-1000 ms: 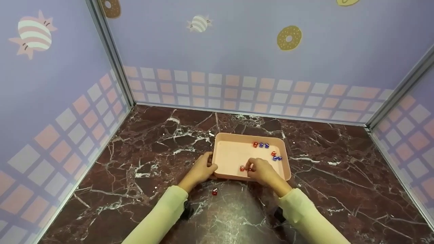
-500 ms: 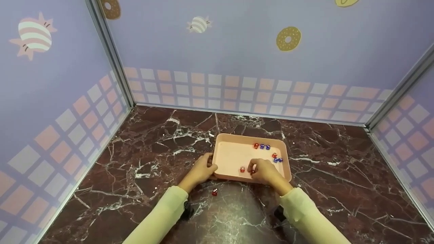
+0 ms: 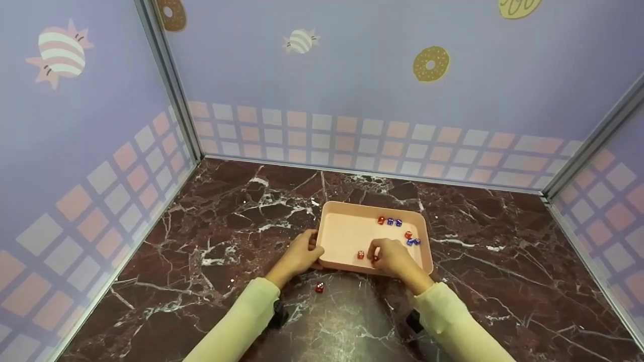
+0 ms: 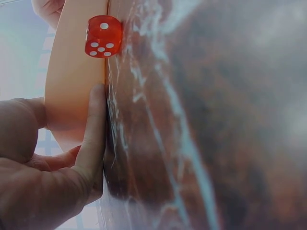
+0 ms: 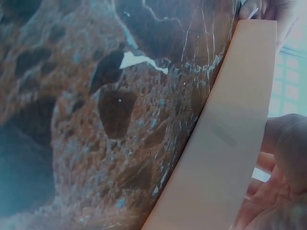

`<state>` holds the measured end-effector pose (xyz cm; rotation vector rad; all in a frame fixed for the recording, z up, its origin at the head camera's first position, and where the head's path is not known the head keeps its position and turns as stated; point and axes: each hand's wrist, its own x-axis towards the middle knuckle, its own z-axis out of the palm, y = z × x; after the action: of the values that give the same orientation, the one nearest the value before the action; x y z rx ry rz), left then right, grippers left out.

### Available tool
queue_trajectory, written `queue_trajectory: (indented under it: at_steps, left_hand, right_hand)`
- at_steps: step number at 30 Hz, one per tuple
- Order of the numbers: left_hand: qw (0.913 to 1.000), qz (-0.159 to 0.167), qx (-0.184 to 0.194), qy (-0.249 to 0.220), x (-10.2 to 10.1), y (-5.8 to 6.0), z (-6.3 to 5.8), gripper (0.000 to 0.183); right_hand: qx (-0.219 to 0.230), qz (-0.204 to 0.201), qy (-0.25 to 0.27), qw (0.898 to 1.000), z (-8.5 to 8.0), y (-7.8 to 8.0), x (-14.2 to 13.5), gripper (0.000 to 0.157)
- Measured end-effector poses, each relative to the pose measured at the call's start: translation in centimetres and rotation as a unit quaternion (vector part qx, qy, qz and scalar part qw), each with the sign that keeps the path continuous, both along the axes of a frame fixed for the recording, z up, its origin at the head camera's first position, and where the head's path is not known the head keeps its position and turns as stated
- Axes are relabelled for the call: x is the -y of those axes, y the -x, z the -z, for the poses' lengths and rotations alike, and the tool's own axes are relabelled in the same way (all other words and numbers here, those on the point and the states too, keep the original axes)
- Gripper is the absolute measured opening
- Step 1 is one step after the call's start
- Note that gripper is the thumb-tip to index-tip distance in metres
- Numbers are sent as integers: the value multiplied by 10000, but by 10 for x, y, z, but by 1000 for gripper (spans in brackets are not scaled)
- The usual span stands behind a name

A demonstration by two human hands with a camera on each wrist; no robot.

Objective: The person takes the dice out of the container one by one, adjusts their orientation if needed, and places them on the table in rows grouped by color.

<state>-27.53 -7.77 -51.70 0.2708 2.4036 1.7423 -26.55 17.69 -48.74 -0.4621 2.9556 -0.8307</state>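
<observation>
A shallow peach tray (image 3: 342, 231) sits on the marble-patterned table. My left hand (image 3: 300, 253) grips its left front corner, thumb at the rim and fingers along the outside; the left wrist view shows one finger stretched low along the wall. Over the tray's front edge reaches my right hand (image 3: 395, 257), fingertips pinching a red die (image 3: 375, 258) low inside. Left of those fingertips lies another red die (image 3: 360, 255). In the right wrist view, the tray wall (image 5: 220, 129) hides the right fingertips. One more red die (image 4: 103, 37) rests on the table in front of the tray.
A back row in the tray has a red die (image 3: 381, 220) and two blue dice (image 3: 390, 221). By its right wall are a red die (image 3: 408, 235) and two blue dice (image 3: 410, 242). Patterned panels (image 3: 302, 75) enclose the table's back and sides.
My right hand has shifted slightly right inside the tray with the red die at its fingertips, widening the gap to the die on its left. My left hand stays at the tray corner.
</observation>
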Motion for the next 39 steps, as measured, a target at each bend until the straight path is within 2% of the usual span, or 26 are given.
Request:
queue_trajectory:
  at_steps: [5, 11, 13, 16, 20, 27, 31, 39]
  left_hand:
    - [10000, -19, 31, -47, 0, -1, 1, 59]
    - [9999, 59, 82, -82, -2, -3, 2, 60]
    - [9999, 85, 76, -91, -3, -3, 1, 60]
    - [9997, 116, 63, -186, -4, -3, -1, 60]
    - [9996, 95, 110, -222, -5, -1, -2, 61]
    - [9997, 73, 112, -197, -5, 3, -2, 60]
    - [9997, 72, 100, -213, -5, 2, -4, 62]
    - [9999, -17, 82, -94, 0, 1, 1, 62]
  right_hand:
    - [-274, 136, -35, 9995, 3, -3, 2, 19]
    - [-1148, 889, -460, 9883, 10, -11, 4, 11]
    - [-1252, 1038, -543, 9852, 11, -13, 4, 10]
    - [-1193, 1115, -493, 9853, 8, -10, 0, 11]
    - [-941, 1103, -98, 9894, -2, -4, -5, 14]
    - [-1072, 972, 407, 9886, -15, 2, -14, 14]
    - [-1154, 879, 577, 9877, -15, 1, -13, 13]
    - [-1101, 799, 836, 9872, -10, -2, -6, 9]
